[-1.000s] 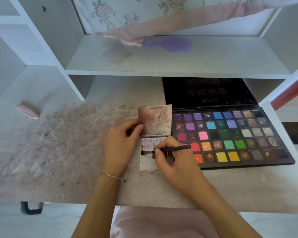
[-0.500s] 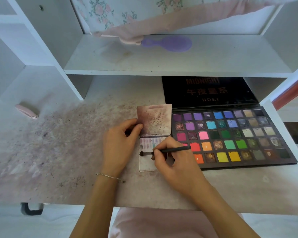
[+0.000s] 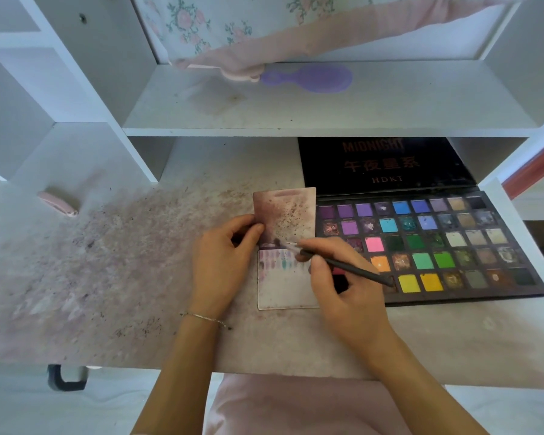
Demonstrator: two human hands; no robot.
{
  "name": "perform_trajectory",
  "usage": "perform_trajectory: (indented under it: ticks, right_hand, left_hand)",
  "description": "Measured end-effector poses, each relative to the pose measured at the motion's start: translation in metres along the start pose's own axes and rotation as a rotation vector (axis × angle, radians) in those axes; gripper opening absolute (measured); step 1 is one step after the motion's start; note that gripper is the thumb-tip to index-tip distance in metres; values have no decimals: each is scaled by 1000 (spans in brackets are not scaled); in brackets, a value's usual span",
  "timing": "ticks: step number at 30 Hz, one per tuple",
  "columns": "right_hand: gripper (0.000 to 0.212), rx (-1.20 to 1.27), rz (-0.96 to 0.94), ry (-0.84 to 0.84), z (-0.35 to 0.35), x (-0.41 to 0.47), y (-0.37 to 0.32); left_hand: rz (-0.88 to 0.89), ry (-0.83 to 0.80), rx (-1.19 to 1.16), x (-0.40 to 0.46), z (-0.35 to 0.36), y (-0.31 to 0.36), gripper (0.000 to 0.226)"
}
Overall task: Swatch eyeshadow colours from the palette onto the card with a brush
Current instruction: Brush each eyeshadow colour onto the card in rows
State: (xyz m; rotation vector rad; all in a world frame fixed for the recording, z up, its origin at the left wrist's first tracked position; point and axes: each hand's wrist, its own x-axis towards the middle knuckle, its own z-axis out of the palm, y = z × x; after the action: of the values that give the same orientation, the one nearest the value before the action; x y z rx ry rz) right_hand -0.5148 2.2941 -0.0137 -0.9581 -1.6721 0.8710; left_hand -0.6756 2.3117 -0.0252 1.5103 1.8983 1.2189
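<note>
Your brush point(image 3: 343, 267) has just lifted its tip. Half a second ago it lay level across the card point(image 3: 285, 285), tip near the card's left edge, below the row of swatches. Now it slants, with the dark tip up at the card's top edge, where the stained upper flap point(image 3: 288, 215) begins, and the handle running down and right over the palette point(image 3: 453, 246).

Your right hand point(image 3: 343, 287) pinches the brush near its ferrule between thumb and fingertips, the other fingers curled under, and it rests over the card's right edge and the palette's near-left corner. Your left hand point(image 3: 222, 262) has not shifted: its fingers are bent and pressed against the card's left side at the fold, thumb and forefinger nipping the flap's lower left corner, which steadies the card.

The card lies flat on the desk point(image 3: 107, 262), touching the palette's left side. It carries 1 row of short strokes along its top, pinks and mauves with 1 teal; the space below is mostly bare.

I judge that a stroke has ended and that you are between swatches, either tapping the tip on the flap or turning back for a new colour. The open palette sits just right of the card, so the reach is short. Whether the tip touches the flap I cannot tell.
</note>
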Motion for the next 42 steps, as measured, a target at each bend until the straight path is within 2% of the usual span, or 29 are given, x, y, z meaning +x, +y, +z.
perform_trajectory:
  ticks: [4,7,11,23,31,42]
  right_hand:
    - [16,-58,26,106,-20,4,4]
    - [20,-85,121,187,-39,6,10]
    - [20,-163,168,232,-54,3,15]
    - [22,-318,162,109,-51,2,22]
    - [11,-333,151,137,-52,2,24]
    - [15,-333,153,157,-52,2,24]
  left_hand:
    - [12,-6,13,0,-1,0,17]
    - [16,-10,17,0,-1,-1,18]
    - [24,-6,11,0,0,0,17]
    - [41,-15,-3,-1,0,-2,16]
    - [35,-15,-18,-1,0,-4,15]
    - [39,-22,-18,0,0,-5,16]
